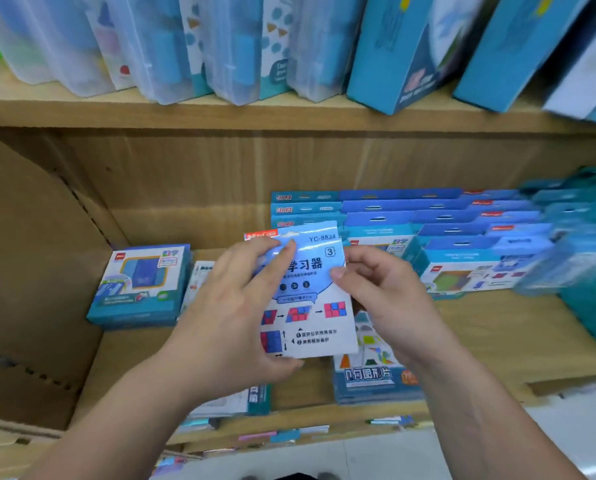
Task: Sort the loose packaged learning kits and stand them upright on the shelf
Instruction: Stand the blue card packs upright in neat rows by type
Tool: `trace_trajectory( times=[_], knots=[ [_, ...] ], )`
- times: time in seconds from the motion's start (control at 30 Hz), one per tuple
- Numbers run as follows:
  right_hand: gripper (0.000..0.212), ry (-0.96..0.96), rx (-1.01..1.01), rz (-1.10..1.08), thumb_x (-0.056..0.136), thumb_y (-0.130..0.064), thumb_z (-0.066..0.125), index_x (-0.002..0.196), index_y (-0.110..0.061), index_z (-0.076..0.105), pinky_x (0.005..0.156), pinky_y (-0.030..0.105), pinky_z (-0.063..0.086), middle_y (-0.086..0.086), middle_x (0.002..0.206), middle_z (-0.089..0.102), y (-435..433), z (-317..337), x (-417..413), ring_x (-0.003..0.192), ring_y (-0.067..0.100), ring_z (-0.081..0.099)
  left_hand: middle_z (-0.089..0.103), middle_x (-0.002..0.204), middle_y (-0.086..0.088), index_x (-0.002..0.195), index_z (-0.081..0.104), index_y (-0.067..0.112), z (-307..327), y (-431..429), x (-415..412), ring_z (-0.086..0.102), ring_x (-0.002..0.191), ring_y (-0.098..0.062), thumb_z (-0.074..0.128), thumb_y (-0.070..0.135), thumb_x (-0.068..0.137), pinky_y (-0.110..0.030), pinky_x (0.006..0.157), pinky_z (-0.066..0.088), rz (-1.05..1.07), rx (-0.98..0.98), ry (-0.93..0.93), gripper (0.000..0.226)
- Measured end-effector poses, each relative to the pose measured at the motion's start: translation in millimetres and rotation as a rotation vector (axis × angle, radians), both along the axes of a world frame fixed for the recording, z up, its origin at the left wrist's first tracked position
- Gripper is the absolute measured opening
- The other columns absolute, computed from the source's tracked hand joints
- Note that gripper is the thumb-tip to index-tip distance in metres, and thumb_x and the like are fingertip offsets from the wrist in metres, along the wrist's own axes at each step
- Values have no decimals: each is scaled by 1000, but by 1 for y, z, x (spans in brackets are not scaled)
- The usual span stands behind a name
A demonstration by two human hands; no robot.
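Note:
I hold a flat blue-and-white kit packet [312, 299], marked YC-8834, upright in front of the wooden shelf [490, 327]. My left hand [234, 306] grips its left edge with the thumb under its bottom. My right hand [379, 292] pinches its right edge. Behind it, several blue kits [411, 220] stand upright in rows at the right. A teal boxed kit [140, 285] lies flat at the left. A packet with shape pictures [376, 372] lies flat under my right wrist, and another flat packet [234, 400] lies beneath my left forearm.
A cardboard wall [30, 271] closes the shelf's left side. The shelf above holds clear plastic cases [151, 46] and leaning blue boxes [393, 53]. More packets [272, 436] show on a lower shelf edge, with pale floor [393, 455] below.

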State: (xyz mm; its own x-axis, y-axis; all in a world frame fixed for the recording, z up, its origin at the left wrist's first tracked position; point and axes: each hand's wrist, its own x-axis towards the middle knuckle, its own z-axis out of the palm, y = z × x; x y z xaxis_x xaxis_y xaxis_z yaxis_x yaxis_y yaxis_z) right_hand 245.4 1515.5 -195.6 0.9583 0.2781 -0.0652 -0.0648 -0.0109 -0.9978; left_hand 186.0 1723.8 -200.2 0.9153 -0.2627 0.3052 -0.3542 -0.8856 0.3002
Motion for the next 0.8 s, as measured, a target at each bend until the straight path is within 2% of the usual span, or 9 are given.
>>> trace_trajectory(
  times=[0.13, 0.27, 0.4, 0.47, 0.53, 0.63, 0.7, 0.77, 0.8],
  knots=[
    [18, -39, 8, -65, 95, -6, 62, 111, -11, 69, 72, 38, 60, 11, 96, 77, -38, -2, 4, 85, 26, 74, 32, 154, -2, 151, 37, 19, 0, -25, 18, 25, 144, -18, 64, 81, 54, -19, 120, 10, -99, -96, -39, 118],
    [24, -110, 20, -131, 98, -3, 56, 119, -11, 66, 75, 30, 58, 9, 102, 76, -83, -4, 10, 92, 23, 72, 35, 150, 10, 145, 44, 29, -1, -56, 32, 35, 139, -11, 73, 63, 72, -21, 115, 25, 19, -322, -64, 86],
    [29, -160, 21, -171, 98, -2, 54, 124, -10, 63, 83, 29, 56, 7, 112, 74, -130, -9, 18, 103, 23, 70, 49, 127, 32, 138, 43, 44, 1, -100, 49, 62, 101, -2, 73, 37, 83, -22, 83, 52, 118, -642, 31, 63],
    [30, -179, -5, -177, 98, -2, 55, 125, -11, 63, 85, 28, 55, 4, 115, 74, -155, -10, 23, 105, 19, 70, 65, 111, 21, 133, 49, 42, -1, -127, 61, 66, 83, -4, 72, 24, 86, -24, 72, 55, 106, -748, 131, 55],
    [30, -192, -48, -183, 98, -6, 58, 126, -16, 64, 91, 35, 56, 4, 116, 73, -183, -14, 28, 108, 23, 68, 69, 100, 15, 128, 58, 34, -2, -155, 71, 66, 70, -5, 72, 20, 88, -24, 68, 54, 96, -767, 181, 45],
    [31, -225, -120, -210, 96, -23, 64, 127, -26, 66, 98, 51, 52, 13, 117, 68, -228, -24, 35, 108, 30, 64, 72, 94, 7, 112, 65, 39, -2, -201, 83, 70, 74, -16, 71, 37, 85, -39, 74, 58, 91, -833, 222, 27],
    [32, -233, -131, -239, 96, -23, 64, 128, -27, 65, 97, 55, 50, 20, 113, 65, -257, -32, 39, 105, 34, 62, 72, 90, 3, 100, 66, 46, -2, -229, 89, 71, 78, -21, 70, 55, 77, -48, 78, 58, 78, -887, 278, 25],
    [32, -220, -131, -282, 98, -15, 61, 129, -26, 65, 92, 49, 51, 23, 110, 64, -282, -38, 42, 99, 34, 62, 72, 90, 7, 96, 66, 54, -8, -255, 94, 72, 81, -19, 72, 49, 84, -49, 83, 57, 45, -898, 329, 14],
    [33, -222, -140, -306, 98, -13, 60, 127, -27, 66, 87, 43, 53, 22, 106, 63, -292, -41, 43, 94, 30, 63, 72, 90, 9, 95, 66, 57, -12, -267, 96, 72, 82, -17, 69, 37, 89, -48, 85, 57, 25, -882, 352, 22]
  ],
)
